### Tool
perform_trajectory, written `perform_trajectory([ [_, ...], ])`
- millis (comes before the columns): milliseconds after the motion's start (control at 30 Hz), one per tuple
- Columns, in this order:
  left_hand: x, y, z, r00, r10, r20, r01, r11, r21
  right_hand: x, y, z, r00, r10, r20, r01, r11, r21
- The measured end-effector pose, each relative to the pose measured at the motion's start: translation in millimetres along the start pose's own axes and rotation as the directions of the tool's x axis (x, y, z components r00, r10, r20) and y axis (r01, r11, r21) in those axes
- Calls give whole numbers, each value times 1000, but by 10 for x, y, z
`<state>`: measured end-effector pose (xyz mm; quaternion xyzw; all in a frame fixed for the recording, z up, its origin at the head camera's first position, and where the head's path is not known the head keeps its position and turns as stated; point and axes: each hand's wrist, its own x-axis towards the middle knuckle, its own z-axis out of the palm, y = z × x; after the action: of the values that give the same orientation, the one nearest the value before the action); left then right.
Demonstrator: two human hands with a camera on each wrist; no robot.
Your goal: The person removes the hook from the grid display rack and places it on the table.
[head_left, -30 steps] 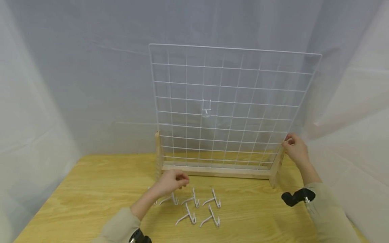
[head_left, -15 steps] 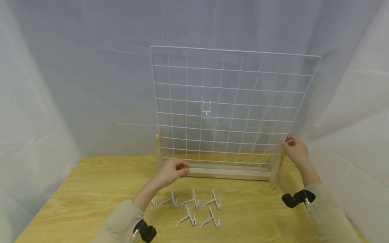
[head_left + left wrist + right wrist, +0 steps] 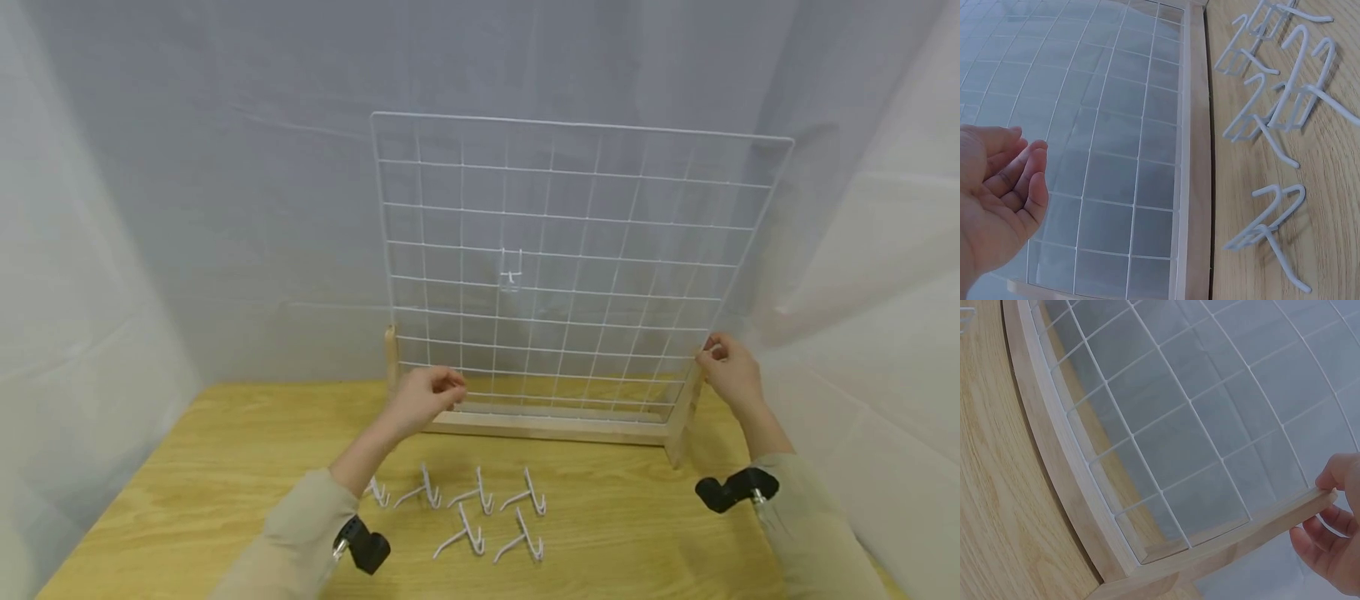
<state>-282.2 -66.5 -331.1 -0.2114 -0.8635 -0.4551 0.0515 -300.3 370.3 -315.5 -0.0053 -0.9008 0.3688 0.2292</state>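
Note:
A white wire grid panel (image 3: 581, 124) stands upright in a wooden stand (image 3: 555, 428). My right hand (image 3: 731, 373) grips the top of the stand's right post (image 3: 1272, 534), thumb on one side and fingers on the other in the right wrist view. In front of the panel's lower left part hovers my left hand (image 3: 420, 396), its fingers loosely curled with nothing in them. One white wire hook (image 3: 511, 277) hangs on the panel left of its middle. Several similar hooks (image 3: 1266, 231) lie on the table in front of the stand, one partly behind my left wrist.
The wood-grain table (image 3: 637, 533) ends just behind the stand. White sheeting (image 3: 225, 208) hangs at the back and on both sides. Black camera mounts (image 3: 363, 546) sit on both sleeves.
My left hand has risen from over the loose hooks to the front of the panel's lower left part. My right hand stays on the post.

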Motion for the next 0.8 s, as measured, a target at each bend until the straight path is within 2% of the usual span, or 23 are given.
perform_trajectory([
  [233, 72, 60, -8, 1000, -11, -4, 11, 1000, 2, -1, 15, -1, 1000, -7, -15, 7, 1000, -9],
  [500, 194, 168, -81, 999, 22, -30, -25, 995, -95, -16, -15, -9, 1000, -6, -11, 6, 1000, -12],
  [600, 239, 199, -115, 1000, 6, -28, -10, 991, -131, -24, -25, -11, 1000, 2, -1, -2, 1000, -7],
  [800, 323, 261, -179, 999, -9, -35, 4, 990, -142, -28, -29, -16, 1000, 1, -1, -1, 999, -35],
])
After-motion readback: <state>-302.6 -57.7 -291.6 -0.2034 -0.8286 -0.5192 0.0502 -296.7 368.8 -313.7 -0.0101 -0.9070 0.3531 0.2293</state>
